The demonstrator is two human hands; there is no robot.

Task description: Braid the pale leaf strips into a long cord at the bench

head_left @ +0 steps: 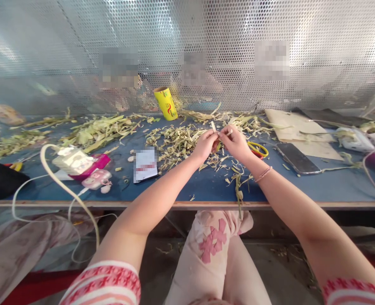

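My left hand (207, 143) and my right hand (233, 140) meet above the middle of the blue table, fingertips pinched close together. From the left fingers a narrow pale strip (213, 126) sticks up. A small whitish piece (230, 132) shows at the right fingers; both look like plant stalk, but their kind is not clear. What lies between the fingertips is mostly hidden. Beneath and beyond the hands spreads a heap of short dry greenish plant pieces (171, 142). Yellow-handled scissors (260, 148) lie partly behind my right wrist.
A phone (146, 164) lies left of my arms, another phone (298, 159) to the right. Power adapters with cables (76, 163) sit at left near dry leaves (100, 129). A yellow tube (166, 103) leans by the perforated metal wall (206, 38). Cardboard (298, 127) lies at right.
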